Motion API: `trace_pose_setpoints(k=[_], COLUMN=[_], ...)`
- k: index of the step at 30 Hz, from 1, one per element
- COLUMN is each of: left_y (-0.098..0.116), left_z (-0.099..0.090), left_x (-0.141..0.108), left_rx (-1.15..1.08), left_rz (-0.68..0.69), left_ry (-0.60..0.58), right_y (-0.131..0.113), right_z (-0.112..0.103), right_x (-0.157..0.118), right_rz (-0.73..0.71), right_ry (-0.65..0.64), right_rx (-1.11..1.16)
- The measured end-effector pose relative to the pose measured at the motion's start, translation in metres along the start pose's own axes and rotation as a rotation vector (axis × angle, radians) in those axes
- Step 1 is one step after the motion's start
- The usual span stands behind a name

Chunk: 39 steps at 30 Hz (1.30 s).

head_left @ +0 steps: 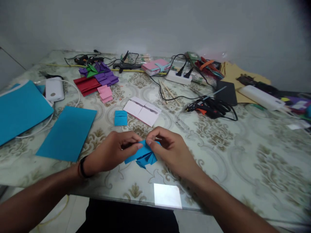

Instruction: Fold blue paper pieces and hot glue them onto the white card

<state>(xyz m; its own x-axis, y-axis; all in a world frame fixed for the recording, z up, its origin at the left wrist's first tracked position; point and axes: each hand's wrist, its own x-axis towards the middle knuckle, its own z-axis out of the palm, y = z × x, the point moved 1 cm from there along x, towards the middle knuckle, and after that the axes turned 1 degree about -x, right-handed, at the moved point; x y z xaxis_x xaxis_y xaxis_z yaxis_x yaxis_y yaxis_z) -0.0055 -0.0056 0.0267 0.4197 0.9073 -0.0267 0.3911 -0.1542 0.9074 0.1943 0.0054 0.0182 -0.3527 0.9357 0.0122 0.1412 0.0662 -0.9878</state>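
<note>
Between my two hands is a blue piece of folded paper (143,152), its pleats fanned out toward me just above the table. The thumb and fingers of my left hand (119,149) pinch its upper left edge. My right hand (167,147) grips the top edge close by, thumb in front; part of the paper is hidden behind those fingers. Just beyond lie a small folded blue square (120,118) and a white folded paper (142,110). To the left of my left hand, a flat blue sheet (68,133) rests on the table.
A glue gun (201,106) with a coiled black cord lies at right. Behind are a white power strip (179,77), purple folded papers (107,77), a red folded paper (87,85) and a pink one (105,94). Large blue sheets (21,110) and a white power bank (54,89) sit left.
</note>
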Motion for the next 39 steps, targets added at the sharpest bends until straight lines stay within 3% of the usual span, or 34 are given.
trace_pose_setpoints(k=[4, 11, 16, 20, 28, 31, 35, 39], left_y=[-0.003, -0.007, -0.007, -0.008, -0.006, -0.004, -0.003, -0.005], left_z=[-0.003, -0.008, -0.012, -0.013, -0.016, -0.017, -0.015, -0.013], left_x=[0.003, 0.004, 0.004, 0.005, 0.005, 0.005, 0.005, 0.004], left_rx=[-0.082, -0.087, -0.075, 0.011, 0.071, -0.049, -0.322, -0.281], left_rz=[-0.057, -0.113, -0.069, -0.046, -0.011, -0.06, -0.088, -0.059], left_ry=[0.032, 0.14, 0.197, 0.204, 0.168, 0.146, -0.031, -0.026], right_y=[0.004, 0.007, 0.005, 0.005, 0.004, 0.003, 0.002, 0.003], right_z=[-0.004, -0.007, -0.008, -0.009, -0.008, -0.008, -0.011, -0.01], right_x=[0.004, 0.006, 0.005, 0.005, 0.004, 0.004, 0.005, 0.005], right_rz=[0.035, 0.127, 0.116, 0.121, 0.088, 0.111, 0.132, 0.126], right_ry=[0.061, -0.014, 0.051, -0.004, -0.075, -0.055, 0.0, 0.021], right_rx=[0.004, 0.017, -0.026, -0.079, -0.095, -0.047, 0.0, -0.019])
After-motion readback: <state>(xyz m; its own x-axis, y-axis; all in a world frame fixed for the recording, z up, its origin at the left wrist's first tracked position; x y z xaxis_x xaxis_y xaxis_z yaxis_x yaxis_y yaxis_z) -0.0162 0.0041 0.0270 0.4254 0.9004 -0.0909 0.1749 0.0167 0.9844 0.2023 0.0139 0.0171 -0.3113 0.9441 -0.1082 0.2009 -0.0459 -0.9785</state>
